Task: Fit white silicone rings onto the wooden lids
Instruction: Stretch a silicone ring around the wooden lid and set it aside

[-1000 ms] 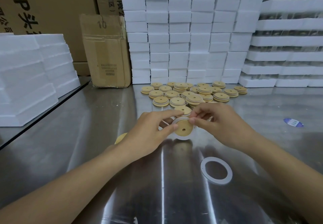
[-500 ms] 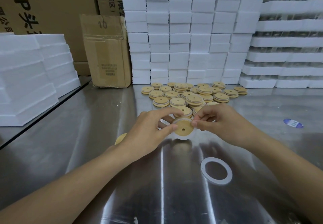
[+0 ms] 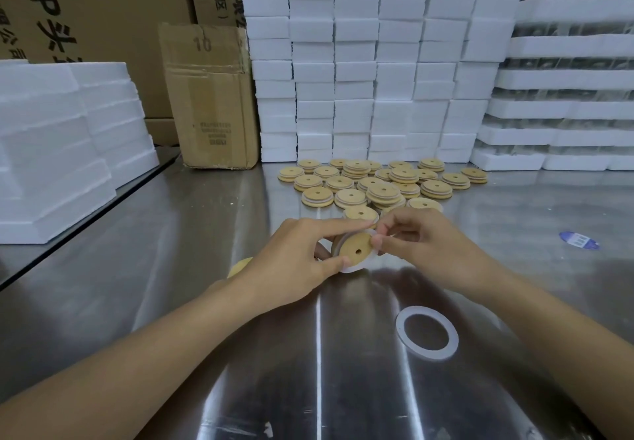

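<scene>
Stainless steel covers the bench (image 3: 171,268), bright with glare, and both of the person's bare arms reach out over it from the near edge. The left hand (image 3: 302,254) grips a wooden lid (image 3: 355,251) by its rim, forefinger over the top edge and thumb at the bottom, with the lid tilted so that its flat face and small centre hole look back at the person. The right hand (image 3: 422,244) meets it from the other side, fingertips closed on a white silicone ring (image 3: 350,270) at the lid's right edge. The ring shows as a pale band round the lid's rim, though I cannot tell how far round it is seated. Just behind the left wrist, the edge of another lid (image 3: 240,265) peeks out on the bench. Nearer the person and off to the right, a spare ring (image 3: 429,354) lies flat on the steel, well apart from both hands. Beyond the hands sits a pile of lids (image 3: 380,189), some stacked two or three high. A blue sticker (image 3: 579,240) lies on the bench to the right. Behind the pile rises a wall of white foam blocks (image 3: 370,62), with foam trays (image 3: 566,79) stacked to its right, an open cardboard box (image 3: 212,103) to its left, and foam slabs (image 3: 61,130) heaped further left.
</scene>
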`<state>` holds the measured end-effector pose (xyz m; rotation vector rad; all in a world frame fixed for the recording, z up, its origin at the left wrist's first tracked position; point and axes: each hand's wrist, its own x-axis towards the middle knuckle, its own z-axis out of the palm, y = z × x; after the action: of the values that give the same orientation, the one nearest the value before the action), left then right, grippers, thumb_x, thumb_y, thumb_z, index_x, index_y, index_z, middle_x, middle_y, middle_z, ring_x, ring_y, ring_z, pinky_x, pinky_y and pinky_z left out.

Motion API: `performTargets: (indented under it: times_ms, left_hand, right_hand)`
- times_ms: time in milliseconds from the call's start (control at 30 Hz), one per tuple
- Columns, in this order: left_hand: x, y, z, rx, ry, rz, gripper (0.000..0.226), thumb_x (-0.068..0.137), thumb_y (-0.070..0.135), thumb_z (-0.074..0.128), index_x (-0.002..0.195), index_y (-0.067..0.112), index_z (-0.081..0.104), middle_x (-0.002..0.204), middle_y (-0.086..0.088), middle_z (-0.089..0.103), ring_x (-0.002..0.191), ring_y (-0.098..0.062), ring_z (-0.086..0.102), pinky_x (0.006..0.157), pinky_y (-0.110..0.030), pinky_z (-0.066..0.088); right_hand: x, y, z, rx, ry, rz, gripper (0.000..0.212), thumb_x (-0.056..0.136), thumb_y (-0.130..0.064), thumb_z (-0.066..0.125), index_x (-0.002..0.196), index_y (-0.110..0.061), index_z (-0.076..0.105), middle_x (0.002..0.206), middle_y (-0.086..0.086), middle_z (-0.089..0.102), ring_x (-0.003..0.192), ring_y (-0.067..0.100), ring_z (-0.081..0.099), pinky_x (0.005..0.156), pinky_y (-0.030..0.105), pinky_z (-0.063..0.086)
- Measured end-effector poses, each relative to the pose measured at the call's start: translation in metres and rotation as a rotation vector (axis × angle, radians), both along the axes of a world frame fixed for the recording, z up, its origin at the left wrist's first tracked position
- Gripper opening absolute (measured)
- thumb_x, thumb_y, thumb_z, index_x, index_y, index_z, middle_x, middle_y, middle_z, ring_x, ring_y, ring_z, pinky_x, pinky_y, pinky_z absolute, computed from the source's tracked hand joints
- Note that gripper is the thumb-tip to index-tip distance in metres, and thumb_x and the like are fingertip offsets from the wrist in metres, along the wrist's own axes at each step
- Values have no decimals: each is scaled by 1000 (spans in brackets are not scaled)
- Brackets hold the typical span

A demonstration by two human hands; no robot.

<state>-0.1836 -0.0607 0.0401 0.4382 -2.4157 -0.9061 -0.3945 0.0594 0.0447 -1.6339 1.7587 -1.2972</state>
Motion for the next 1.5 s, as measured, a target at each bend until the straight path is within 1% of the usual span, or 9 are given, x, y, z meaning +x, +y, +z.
performTargets:
  times_ms: [267,567,700,900,1033,1200,1300,1400,1500]
  left_hand:
    - [-1,3,5,30,-30,18,56,96,17,79,133,57,68,115,35,73,73,-5,78,76,-16,56]
    - [-1,2,0,90,8,24,56,95,15,79,132,56,69,117,30,73,57,1,69,67,-9,47]
    - [-5,-1,-5,173,70,31,63,93,12,81,134,57,65,128,17,69,72,-18,80,81,-28,60]
    - [-4,2,-5,100,120,72,58,90,16,82,132,53,66,128,30,67,58,-17,71,62,-10,47]
    - [-4,4,-3,125,156,136,48,89,27,86,124,57,70,111,15,76,60,-29,72,64,-24,54]
    - [-4,7,-6,125,174,133,44,90,29,85,121,58,71,112,19,75,57,-20,71,63,-18,52]
    - [-8,5,-4,192,221,118,44,91,21,86,118,54,75,116,16,76,73,-31,75,72,-33,61]
    - [-11,5,0,279,282,80,44,89,10,87,114,46,79,116,13,79,97,-14,77,75,-38,67]
    - [-11,6,4,336,324,45,42,88,6,86,113,39,81,114,12,81,93,-9,77,72,-33,66]
  right_hand:
    - [-18,2,4,119,-15,72,11,93,-14,79,87,-5,76,75,-2,71,69,6,60,68,14,45]
    - [-18,7,4,178,87,72,5,92,-15,80,88,-12,82,83,-5,78,76,0,67,72,8,45]
    - [-6,9,5,132,96,70,7,95,-12,77,89,-8,78,86,-2,78,77,-1,67,73,7,46]
    - [15,4,2,16,-33,-8,4,94,-6,73,96,-7,71,96,10,77,95,28,73,90,35,57]
    - [23,3,0,-163,60,-69,9,96,-18,77,92,-16,70,86,-5,75,84,12,73,77,18,52]
    - [21,3,4,-183,83,-52,7,98,-10,73,93,-15,71,87,0,76,87,20,74,86,38,60]
    - [16,4,10,-158,-20,-18,6,97,-9,74,91,-9,73,87,6,77,86,21,76,85,31,60]
    - [9,6,15,-108,-114,16,7,95,-10,75,91,-5,75,86,6,79,85,19,77,81,20,57]
    - [2,8,19,-52,-169,35,6,94,-10,75,92,-5,77,86,3,79,83,11,75,74,11,51]
